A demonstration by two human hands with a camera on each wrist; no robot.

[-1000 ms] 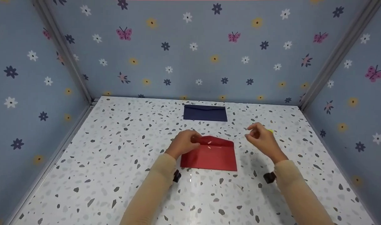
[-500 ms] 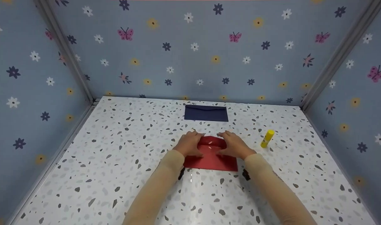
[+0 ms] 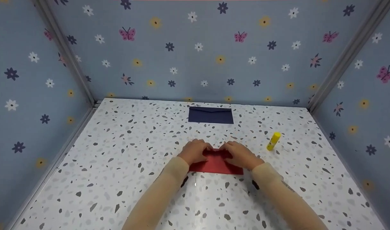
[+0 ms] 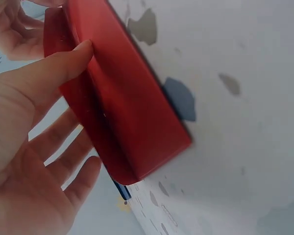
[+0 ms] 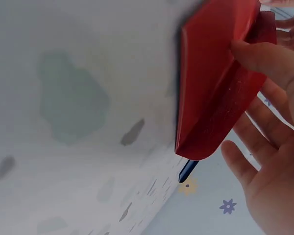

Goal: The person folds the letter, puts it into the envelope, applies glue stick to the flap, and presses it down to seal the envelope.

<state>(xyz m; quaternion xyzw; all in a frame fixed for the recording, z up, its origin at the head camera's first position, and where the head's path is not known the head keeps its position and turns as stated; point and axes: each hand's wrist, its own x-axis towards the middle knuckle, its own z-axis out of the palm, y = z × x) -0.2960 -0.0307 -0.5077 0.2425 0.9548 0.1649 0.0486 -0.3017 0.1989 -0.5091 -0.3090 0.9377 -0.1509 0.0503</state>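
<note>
A red envelope lies on the speckled table, its long flap raised and folding over toward me. From the left side my left hand holds it, thumb on the front near the crease and fingers behind the flap. My right hand mirrors this at the right half, its thumb on the front and fingers behind the flap. Both hands hide the envelope's upper corners in the head view. Beyond them lies a dark blue envelope.
A yellow tube, like a glue stick, stands to the right of my right hand. Patterned blue panels close off the table's back and both sides.
My right hand has come left from beside the yellow tube, uncovering it, onto the red envelope. Both hands have since drawn slightly nearer me, bending the flap down.
</note>
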